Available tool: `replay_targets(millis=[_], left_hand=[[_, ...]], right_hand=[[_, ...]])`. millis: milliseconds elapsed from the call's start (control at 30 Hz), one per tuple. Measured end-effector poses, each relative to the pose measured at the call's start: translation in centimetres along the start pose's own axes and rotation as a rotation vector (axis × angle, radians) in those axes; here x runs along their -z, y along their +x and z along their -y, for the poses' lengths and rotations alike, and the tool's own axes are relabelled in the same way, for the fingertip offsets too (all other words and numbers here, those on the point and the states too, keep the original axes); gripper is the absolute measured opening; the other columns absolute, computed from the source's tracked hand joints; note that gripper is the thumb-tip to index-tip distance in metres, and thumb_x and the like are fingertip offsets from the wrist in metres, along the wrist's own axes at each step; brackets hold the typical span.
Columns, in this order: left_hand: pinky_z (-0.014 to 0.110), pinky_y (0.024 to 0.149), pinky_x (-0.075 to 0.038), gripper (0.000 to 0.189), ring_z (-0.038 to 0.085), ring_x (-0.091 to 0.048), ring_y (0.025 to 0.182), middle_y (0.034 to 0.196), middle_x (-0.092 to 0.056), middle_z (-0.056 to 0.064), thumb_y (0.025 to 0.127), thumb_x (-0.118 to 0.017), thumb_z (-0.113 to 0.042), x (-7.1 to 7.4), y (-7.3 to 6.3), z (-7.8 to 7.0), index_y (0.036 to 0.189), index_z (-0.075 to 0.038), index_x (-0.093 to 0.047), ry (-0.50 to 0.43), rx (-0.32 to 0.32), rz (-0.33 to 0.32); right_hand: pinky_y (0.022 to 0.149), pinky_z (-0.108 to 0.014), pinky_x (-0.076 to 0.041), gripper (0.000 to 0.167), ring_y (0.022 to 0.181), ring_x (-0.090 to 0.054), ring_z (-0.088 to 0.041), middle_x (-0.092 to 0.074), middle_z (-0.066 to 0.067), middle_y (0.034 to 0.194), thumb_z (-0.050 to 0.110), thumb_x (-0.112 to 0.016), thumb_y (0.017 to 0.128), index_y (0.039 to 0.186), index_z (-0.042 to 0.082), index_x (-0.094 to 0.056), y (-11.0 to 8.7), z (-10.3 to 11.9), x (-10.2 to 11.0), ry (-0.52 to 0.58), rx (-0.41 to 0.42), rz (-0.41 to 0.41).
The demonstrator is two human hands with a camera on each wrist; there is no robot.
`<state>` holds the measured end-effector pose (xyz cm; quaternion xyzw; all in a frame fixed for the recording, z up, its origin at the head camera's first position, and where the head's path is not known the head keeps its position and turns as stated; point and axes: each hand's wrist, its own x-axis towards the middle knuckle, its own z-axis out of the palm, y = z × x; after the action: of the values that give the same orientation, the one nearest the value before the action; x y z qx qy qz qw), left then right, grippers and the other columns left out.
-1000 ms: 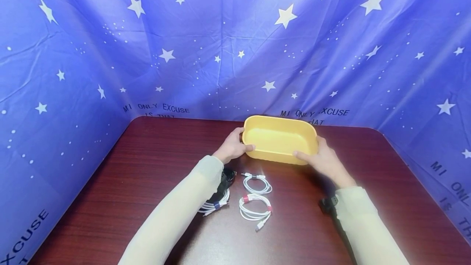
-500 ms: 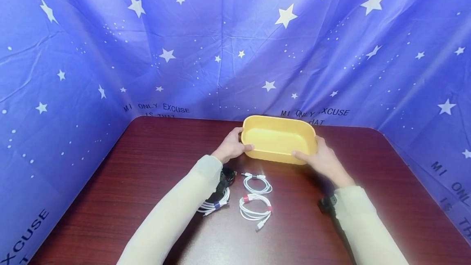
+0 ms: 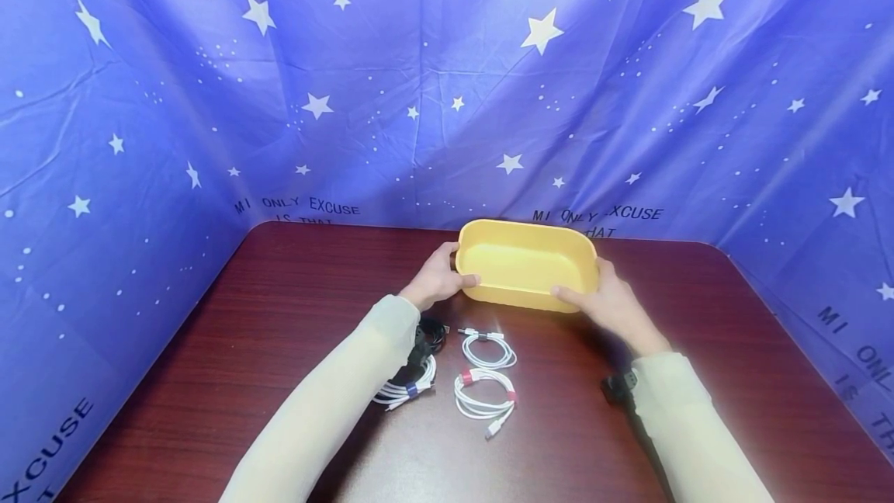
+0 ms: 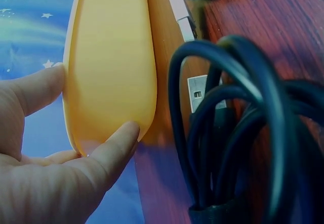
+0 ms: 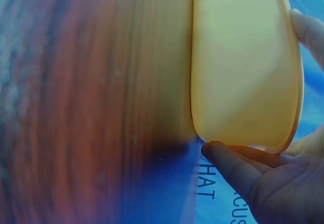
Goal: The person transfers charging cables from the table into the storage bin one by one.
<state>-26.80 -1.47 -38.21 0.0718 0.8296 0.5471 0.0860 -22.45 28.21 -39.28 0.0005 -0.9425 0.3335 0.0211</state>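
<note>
A yellow plastic bin [image 3: 517, 297] stands at the back of the table, with nothing visible inside it. My left hand [image 3: 440, 274] grips its left end, thumb on the front wall and fingers at the side. At the other end my right hand [image 3: 615, 301] holds the bin the same way, thumb lying over the front rim. In the left wrist view, a black coiled cable [image 4: 281, 107] with a USB plug [image 4: 198, 94] lies below the left hand. Two coiled white cables lie in front of the bin: one with a dark tie [image 3: 483, 336], one with red ties [image 3: 466, 378].
Beneath the left forearm, another white coiled cable with a blue tie [image 3: 412, 390] is partly hidden, beside the black one. The dark red wooden table [image 3: 279, 317] ends at a blue star-patterned curtain [image 3: 419, 99], which closes off the back and both sides.
The bin has slid slightly to the left, both hands moving with it and keeping their grip. The cables have stayed where they were.
</note>
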Motion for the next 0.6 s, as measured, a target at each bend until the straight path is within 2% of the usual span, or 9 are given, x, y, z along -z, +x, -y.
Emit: replay_targets(millis=[367,600], left_hand=[[0.032,0.086,-0.05,0.073,0.024,-0.059,0.096,0.112,-0.06,0.017,0.078,-0.076,-0.005,0.24,-0.14,0.08,0.141,-0.001,-0.038,0.003,0.003,0.003],[0.034,0.089,-0.048,0.073,0.025,-0.059,0.1,0.114,-0.059,0.018,0.079,-0.076,-0.006,0.31,-0.17,0.15,0.141,-0.001,-0.038,0.021,0.002,-0.005]], right_hand=[[0.092,-0.059,-0.042,0.12,0.11,-0.052,-0.041,-0.043,-0.03,0.133,0.072,-0.065,0.071,0.147,-0.005,-0.016,0.16,-0.05,-0.27,-0.007,0.007,-0.004],[0.091,-0.058,-0.043,0.115,0.108,-0.053,-0.039,-0.045,-0.028,0.131,0.071,-0.065,0.072,0.147,-0.003,-0.019,0.1,0.04,-0.33,0.0,0.032,-0.007]])
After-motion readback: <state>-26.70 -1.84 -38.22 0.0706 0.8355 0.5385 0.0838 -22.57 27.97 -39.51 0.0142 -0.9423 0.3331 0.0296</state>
